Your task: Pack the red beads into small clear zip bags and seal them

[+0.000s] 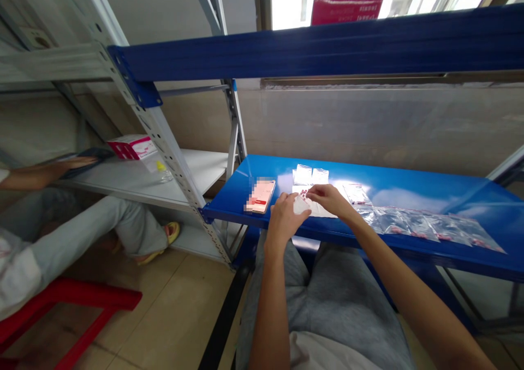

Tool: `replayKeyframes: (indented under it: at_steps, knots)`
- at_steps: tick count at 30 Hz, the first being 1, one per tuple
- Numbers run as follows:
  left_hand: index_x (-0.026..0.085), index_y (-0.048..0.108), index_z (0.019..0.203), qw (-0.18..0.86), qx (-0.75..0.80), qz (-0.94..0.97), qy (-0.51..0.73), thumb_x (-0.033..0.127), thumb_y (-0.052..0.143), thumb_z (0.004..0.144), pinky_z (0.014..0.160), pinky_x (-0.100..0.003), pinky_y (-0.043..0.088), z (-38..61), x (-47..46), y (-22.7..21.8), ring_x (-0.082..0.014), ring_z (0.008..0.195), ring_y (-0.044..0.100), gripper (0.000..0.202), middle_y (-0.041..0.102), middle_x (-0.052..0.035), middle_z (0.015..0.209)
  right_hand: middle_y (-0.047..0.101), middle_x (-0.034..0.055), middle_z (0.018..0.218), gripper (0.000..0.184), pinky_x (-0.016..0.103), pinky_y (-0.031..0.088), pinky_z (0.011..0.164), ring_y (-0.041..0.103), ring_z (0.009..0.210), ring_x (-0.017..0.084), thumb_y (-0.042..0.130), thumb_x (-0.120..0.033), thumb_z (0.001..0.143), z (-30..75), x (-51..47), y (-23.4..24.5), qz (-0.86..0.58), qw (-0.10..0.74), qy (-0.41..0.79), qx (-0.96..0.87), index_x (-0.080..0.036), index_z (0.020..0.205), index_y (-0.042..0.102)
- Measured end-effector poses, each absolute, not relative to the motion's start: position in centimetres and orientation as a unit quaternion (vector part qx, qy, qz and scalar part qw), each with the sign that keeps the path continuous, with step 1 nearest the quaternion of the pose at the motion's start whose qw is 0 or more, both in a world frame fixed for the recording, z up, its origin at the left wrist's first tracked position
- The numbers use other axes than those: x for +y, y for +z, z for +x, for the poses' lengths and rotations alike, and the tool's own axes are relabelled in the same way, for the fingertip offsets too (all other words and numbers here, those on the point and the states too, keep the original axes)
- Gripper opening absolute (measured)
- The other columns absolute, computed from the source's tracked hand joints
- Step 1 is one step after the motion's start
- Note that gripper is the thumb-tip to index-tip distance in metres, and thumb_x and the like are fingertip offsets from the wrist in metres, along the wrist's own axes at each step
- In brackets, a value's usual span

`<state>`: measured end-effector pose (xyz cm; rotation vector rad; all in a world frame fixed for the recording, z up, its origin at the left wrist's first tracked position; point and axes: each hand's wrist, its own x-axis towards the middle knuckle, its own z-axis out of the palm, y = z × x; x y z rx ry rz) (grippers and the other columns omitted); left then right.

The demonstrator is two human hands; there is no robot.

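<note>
Small dark-red pieces point(303, 194) lie in a cluster on white paper or film point(325, 210) at the front of the blue shelf. My left hand point(283, 215) rests at their left, its thumb and fingers apart around a pale, see-through patch. From the other side my right hand point(327, 197) reaches in with thumb and fingertips pinched together at the pieces. Whatever sits in that pinch is too small to make out. Small white packets point(311, 174) lie just behind the hands. A phone point(262, 196) with a lit screen is left of my left hand.
Clear bags with red contents point(426, 226) lie in a row along the blue shelf point(409, 181) to the right. A blue beam point(327, 53) crosses above. At left, a person's hand point(77, 163) is over a white shelf with a pink-and-white box point(131, 147). A red stool point(82, 299) stands below.
</note>
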<state>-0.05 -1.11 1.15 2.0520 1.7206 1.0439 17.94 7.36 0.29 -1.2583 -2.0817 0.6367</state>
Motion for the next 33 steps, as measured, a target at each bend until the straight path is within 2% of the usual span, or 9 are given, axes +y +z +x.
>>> replayKeyframes:
  at_steps: [2,5,7,11,14,22,25,28,33]
  knots:
    - [0.021,0.066,0.125,0.141,0.589,0.708,0.363,0.033,0.079,0.083,0.097,-0.036,0.051,0.1,-1.2,1.5,-0.0242,0.109,0.065,0.046,0.066,-0.0080,0.114,0.073,0.0054,0.077,0.032,0.028,0.045,0.066,0.060,0.070,0.018,0.058,-0.041,0.091,17.8,6.5,1.0,-0.433,0.312,0.277,-0.799,-0.016,0.090,0.076]
    - [0.021,0.066,0.125,0.155,0.581,0.708,0.370,0.032,0.079,0.083,0.094,-0.035,0.051,0.2,-1.3,1.8,-0.0241,0.107,0.065,0.045,0.067,-0.0080,0.113,0.073,0.0051,0.078,0.031,0.027,0.046,0.069,0.061,0.072,0.017,0.053,-0.037,0.094,17.8,5.9,1.6,-0.405,0.305,0.267,-0.819,-0.017,0.090,0.077]
    - [0.020,0.067,0.125,0.157,0.581,0.706,0.373,0.031,0.079,0.082,0.094,-0.036,0.051,0.2,-1.3,1.8,-0.0246,0.107,0.066,0.045,0.067,-0.0082,0.113,0.074,0.0051,0.079,0.030,0.027,0.046,0.069,0.063,0.072,0.017,0.052,-0.033,0.095,17.9,6.3,1.5,-0.421,0.318,0.235,-0.817,-0.018,0.091,0.077]
    - [0.017,0.066,0.125,0.149,0.587,0.703,0.372,0.031,0.080,0.082,0.096,-0.037,0.051,-0.1,-1.2,1.5,-0.0256,0.110,0.065,0.047,0.067,-0.0101,0.116,0.076,0.0064,0.083,0.018,0.027,0.044,0.068,0.064,0.071,0.018,0.060,-0.025,0.090,18.5,8.3,0.1,-0.497,0.335,0.141,-0.788,-0.017,0.089,0.075]
    - [0.017,0.066,0.125,0.137,0.590,0.703,0.372,0.031,0.079,0.083,0.095,-0.037,0.052,-0.2,-1.1,1.2,-0.0257,0.109,0.066,0.046,0.067,-0.0099,0.116,0.077,0.0080,0.089,0.015,0.027,0.044,0.072,0.065,0.075,0.019,0.061,-0.018,0.089,18.4,9.4,-1.2,-0.526,0.302,0.093,-0.790,-0.016,0.092,0.076]
    - [0.019,0.067,0.124,0.123,0.590,0.705,0.373,0.032,0.080,0.082,0.095,-0.037,0.053,-0.3,-1.0,1.1,-0.0257,0.107,0.066,0.046,0.068,-0.0095,0.114,0.074,0.0130,0.102,0.023,0.028,0.045,0.082,0.066,0.093,0.022,0.055,-0.014,0.094,16.9,9.2,-2.2,-0.538,0.197,0.046,-0.818,-0.015,0.101,0.077]
    - [0.019,0.067,0.124,0.120,0.590,0.704,0.378,0.032,0.080,0.082,0.094,-0.038,0.053,-0.3,-1.0,1.1,-0.0255,0.106,0.066,0.045,0.068,-0.0093,0.113,0.074,0.0138,0.102,0.023,0.029,0.045,0.082,0.066,0.093,0.022,0.054,-0.012,0.094,16.8,9.2,-1.9,-0.543,0.194,0.048,-0.816,-0.014,0.099,0.077]
    - [0.018,0.067,0.124,0.118,0.589,0.705,0.377,0.032,0.080,0.082,0.094,-0.039,0.053,-0.3,-1.0,1.0,-0.0259,0.106,0.066,0.045,0.068,-0.0094,0.112,0.076,0.0131,0.097,0.020,0.029,0.045,0.078,0.067,0.088,0.022,0.057,-0.015,0.093,17.0,9.1,-1.1,-0.530,0.230,0.068,-0.813,-0.013,0.095,0.077]
    - [0.019,0.066,0.125,0.127,0.581,0.708,0.381,0.032,0.081,0.082,0.094,-0.038,0.053,-0.2,-0.9,0.9,-0.0252,0.105,0.066,0.048,0.067,-0.0088,0.112,0.077,0.0058,0.084,0.019,0.028,0.045,0.069,0.064,0.075,0.018,0.060,-0.027,0.092,17.5,8.0,1.0,-0.428,0.303,0.197,-0.828,-0.017,0.091,0.077]
